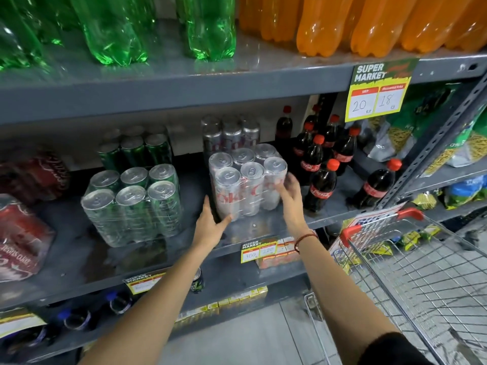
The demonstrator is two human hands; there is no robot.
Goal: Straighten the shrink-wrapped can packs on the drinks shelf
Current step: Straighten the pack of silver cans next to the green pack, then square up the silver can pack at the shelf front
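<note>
A shrink-wrapped pack of silver cans with red lettering (246, 180) stands on the grey middle shelf (263, 227), turned slightly askew. My left hand (210, 222) presses its lower left corner, thumb against the front. My right hand (290, 198) lies flat against its right side. Both hands grip the pack between them. A second silver pack (229, 135) stands behind it. To the left, a green can pack (131, 204) sits at an angle near the shelf front, with another green pack (137, 148) behind. Red can packs (21, 238) lie at the far left.
Cola bottles with red caps (321, 185) stand close to the right of the silver pack. Green and orange bottles (210, 27) fill the shelf above. A wire shopping trolley (411, 264) stands at the lower right. Price tags (259, 250) hang on the shelf edge.
</note>
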